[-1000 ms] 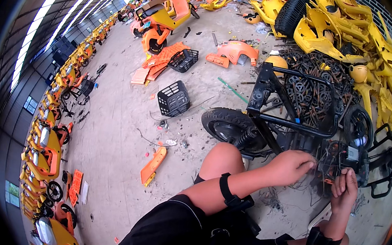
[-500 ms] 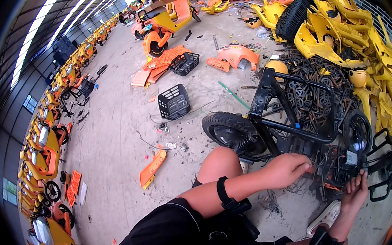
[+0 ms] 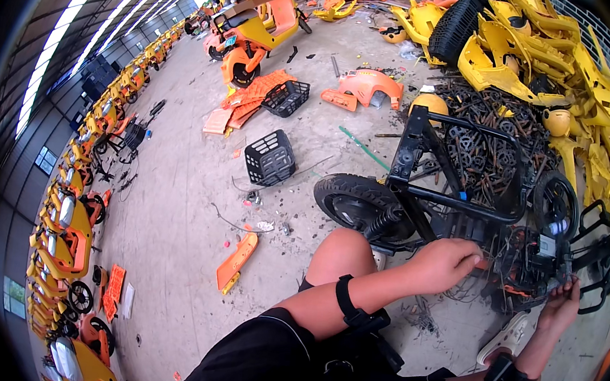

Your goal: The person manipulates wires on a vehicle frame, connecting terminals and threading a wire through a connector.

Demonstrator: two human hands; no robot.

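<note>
Beside the metal parts, tangled wires hang on the black scooter frame between both hands. The left hand is curled closed; whether on anything, or whether the right hand grips, I cannot tell. Tugging where strands snag could snap one.

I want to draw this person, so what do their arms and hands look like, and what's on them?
The left hand and right hand wear no gloves, and no sleeves cover the left forearm or right forearm. Each forearm has a black band round it, with a dark, chunky piece attached.
</note>
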